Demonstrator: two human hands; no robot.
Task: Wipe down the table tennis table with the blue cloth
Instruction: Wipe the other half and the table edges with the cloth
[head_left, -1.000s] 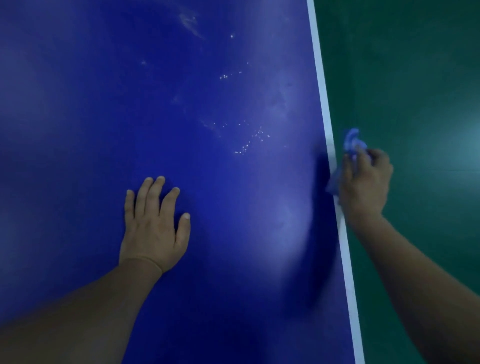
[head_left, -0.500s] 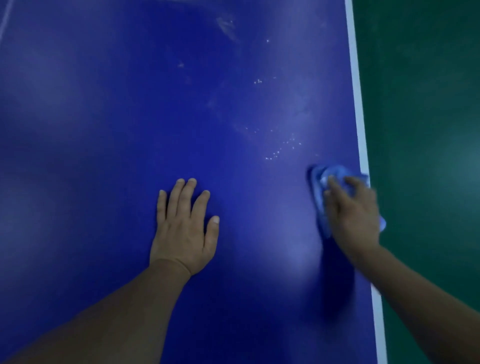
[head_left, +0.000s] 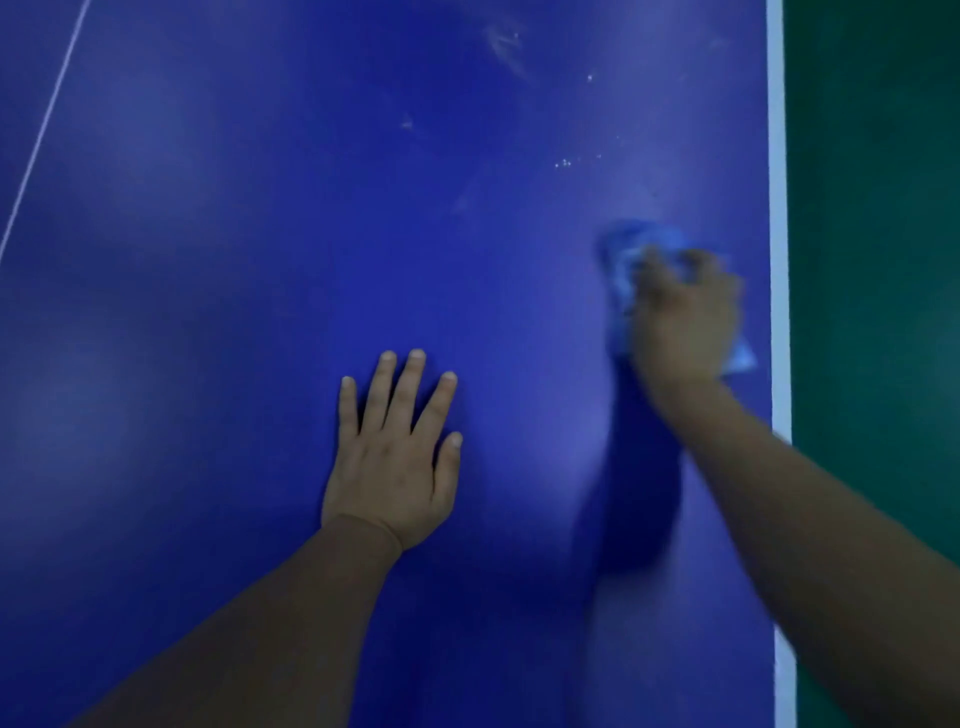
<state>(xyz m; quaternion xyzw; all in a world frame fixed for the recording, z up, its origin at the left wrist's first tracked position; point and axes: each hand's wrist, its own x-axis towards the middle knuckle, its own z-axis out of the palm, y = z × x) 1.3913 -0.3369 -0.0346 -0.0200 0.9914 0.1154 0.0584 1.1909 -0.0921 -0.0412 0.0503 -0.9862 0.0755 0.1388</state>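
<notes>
The dark blue table tennis table (head_left: 218, 291) fills most of the head view. My right hand (head_left: 685, 322) is blurred and presses a crumpled light blue cloth (head_left: 626, 260) flat against the surface near the right side, just inside the white edge line (head_left: 776, 218). The cloth sticks out beyond my fingers on the far side and at the right of my palm. My left hand (head_left: 395, 457) lies flat on the table with fingers spread, holding nothing. Small white droplets (head_left: 563, 163) and faint smears (head_left: 504, 44) lie on the surface beyond the cloth.
Dark green floor (head_left: 878, 260) runs along the right, past the table's edge. A thin white line (head_left: 41, 130) crosses the table at the far left. My right arm's shadow (head_left: 634, 467) falls on the surface between my hands.
My right hand has carried the cloth from the white edge inward onto the table, over the patch of droplets that is now hidden. The view has shifted left. My left hand stays planted.
</notes>
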